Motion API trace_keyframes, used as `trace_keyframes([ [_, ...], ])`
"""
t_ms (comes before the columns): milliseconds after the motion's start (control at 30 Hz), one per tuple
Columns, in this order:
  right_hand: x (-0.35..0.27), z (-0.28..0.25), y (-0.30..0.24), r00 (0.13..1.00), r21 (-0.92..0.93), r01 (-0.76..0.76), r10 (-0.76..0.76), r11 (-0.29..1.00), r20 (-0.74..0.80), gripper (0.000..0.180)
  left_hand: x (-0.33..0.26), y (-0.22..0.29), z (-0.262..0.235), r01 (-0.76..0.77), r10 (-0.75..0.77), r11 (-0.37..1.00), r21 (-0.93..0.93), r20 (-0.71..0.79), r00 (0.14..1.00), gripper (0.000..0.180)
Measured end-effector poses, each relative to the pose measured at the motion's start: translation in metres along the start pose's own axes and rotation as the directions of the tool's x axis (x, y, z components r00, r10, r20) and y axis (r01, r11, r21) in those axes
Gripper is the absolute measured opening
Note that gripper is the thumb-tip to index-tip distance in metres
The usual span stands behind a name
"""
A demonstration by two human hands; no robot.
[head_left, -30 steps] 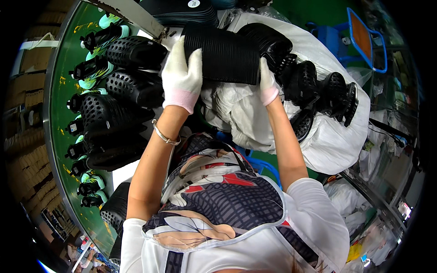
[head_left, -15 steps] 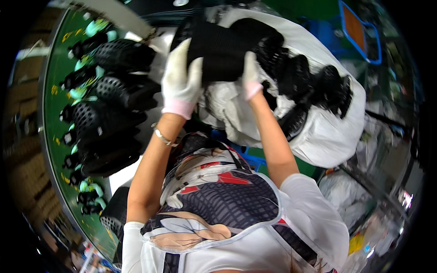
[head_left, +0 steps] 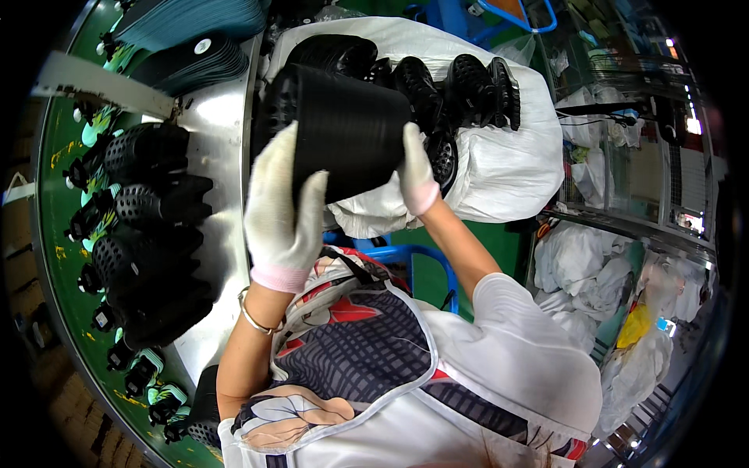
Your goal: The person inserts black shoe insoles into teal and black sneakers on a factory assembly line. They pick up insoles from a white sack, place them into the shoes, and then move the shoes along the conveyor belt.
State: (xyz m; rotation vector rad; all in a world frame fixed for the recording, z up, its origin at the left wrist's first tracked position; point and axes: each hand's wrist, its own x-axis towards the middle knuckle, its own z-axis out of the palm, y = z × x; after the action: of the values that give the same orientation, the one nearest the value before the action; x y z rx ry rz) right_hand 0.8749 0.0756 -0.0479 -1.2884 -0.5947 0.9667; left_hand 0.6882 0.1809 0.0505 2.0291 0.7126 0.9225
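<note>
Between my two gloved hands I hold a thick black stack (head_left: 355, 129), its broad side finely lined and its left end bumpy; what its layers are I cannot tell. My left hand (head_left: 281, 207), in a white glove with a pink cuff, grips the left end, thumb on the near face. My right hand (head_left: 415, 175), gloved alike, presses the right end with the thumb upward; its other fingers are hidden behind. Beyond the stack, several black shoe-like pieces with holed surfaces (head_left: 468, 86) lie on a white sack (head_left: 515, 168).
At left, black perforated clog-like pieces (head_left: 148, 207) line a metal bench (head_left: 226, 168). Beside it a green belt (head_left: 58, 226) carries mint-green and black footwear (head_left: 144, 370). Dark teal stacks (head_left: 195, 27) stand far left. A blue stool (head_left: 425, 261) is near me; plastic bags (head_left: 573, 257) sit right.
The view has turned, so the sack and bench show shifted leftward. Both hands keep hold of the black stack, which has come lower in the picture and tilted.
</note>
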Motion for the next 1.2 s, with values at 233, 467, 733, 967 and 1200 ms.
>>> trace_keyframes([
  [233,-0.060,-0.005,-0.016,0.989,0.007,-0.078,0.078,0.997,-0.124,0.059,-0.018,0.002,-0.003,0.051,-0.043,0.986,-0.157,0.057,0.997,0.041],
  [467,-0.109,-0.007,-0.034,0.974,-0.030,-0.084,0.076,0.996,-0.215,0.059,-0.037,0.006,0.008,0.042,-0.010,0.958,-0.283,0.113,0.994,0.043],
  [733,-0.120,-0.068,-0.059,0.909,-0.414,-0.099,-0.087,0.905,-0.407,0.057,-0.050,0.009,0.059,0.035,0.037,0.930,-0.366,0.186,0.982,0.052],
  [967,-0.102,-0.172,-0.086,0.885,-0.738,-0.111,-0.271,0.666,-0.378,0.058,-0.038,-0.006,0.161,0.177,0.008,0.869,-0.462,0.371,0.929,0.069],
  [1200,-0.067,-0.302,-0.121,0.895,-0.802,-0.142,-0.270,0.581,-0.354,0.060,0.024,0.057,0.202,0.715,0.074,0.467,-0.521,0.829,0.555,0.067],
])
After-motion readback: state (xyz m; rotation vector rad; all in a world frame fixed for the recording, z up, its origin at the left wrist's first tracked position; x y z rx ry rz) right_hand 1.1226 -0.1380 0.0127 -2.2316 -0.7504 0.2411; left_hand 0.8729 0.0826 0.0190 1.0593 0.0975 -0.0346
